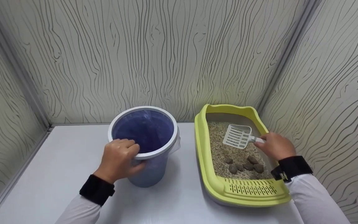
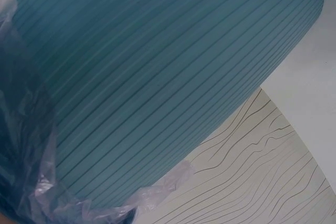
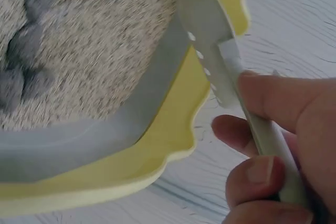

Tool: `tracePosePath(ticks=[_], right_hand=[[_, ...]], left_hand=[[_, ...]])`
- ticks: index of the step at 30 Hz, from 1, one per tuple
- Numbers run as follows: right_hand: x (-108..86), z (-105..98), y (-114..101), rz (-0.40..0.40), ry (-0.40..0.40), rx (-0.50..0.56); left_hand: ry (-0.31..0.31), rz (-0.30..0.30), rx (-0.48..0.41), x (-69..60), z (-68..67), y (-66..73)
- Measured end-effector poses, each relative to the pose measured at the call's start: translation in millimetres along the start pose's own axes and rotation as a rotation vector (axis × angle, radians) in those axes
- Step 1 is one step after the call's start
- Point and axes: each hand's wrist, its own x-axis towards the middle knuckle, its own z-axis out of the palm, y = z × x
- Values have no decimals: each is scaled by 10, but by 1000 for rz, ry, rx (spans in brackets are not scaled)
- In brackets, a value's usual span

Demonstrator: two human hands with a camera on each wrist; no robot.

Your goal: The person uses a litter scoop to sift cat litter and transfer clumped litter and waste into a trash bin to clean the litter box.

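Note:
A blue bin with a white rim (image 1: 112,123) is lined with a clear bag; my left hand (image 1: 118,160) grips the near left of that rim. In the left wrist view the bin's ribbed side (image 2: 157,77) fills much of the picture, with the crumpled bag (image 2: 44,182) at lower left. My right hand (image 1: 277,146) holds the handle of a white slotted scoop (image 1: 237,136), which hangs over a yellow-rimmed litter tray (image 1: 202,149). Several dark clumps (image 1: 248,166) lie on the litter nearer me. The right wrist view shows fingers (image 3: 260,177) curled round the handle (image 3: 270,145).
A white table (image 1: 70,161) carries the bin at its middle and the tray to the right. Patterned panels (image 1: 154,56) stand behind and on both sides. The tray's front edge has a slotted ledge (image 1: 253,187).

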Motion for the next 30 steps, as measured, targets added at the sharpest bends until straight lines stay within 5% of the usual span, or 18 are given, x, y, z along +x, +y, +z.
tracePosePath(ticks=[14,30], right_hand=[[-18,195,176,32,-72,-143],[93,347,119,-7,-224,-45]], left_hand=[[-23,-9,2,-2,-19,5],[-17,-9,-2,-7,-13,-2]])
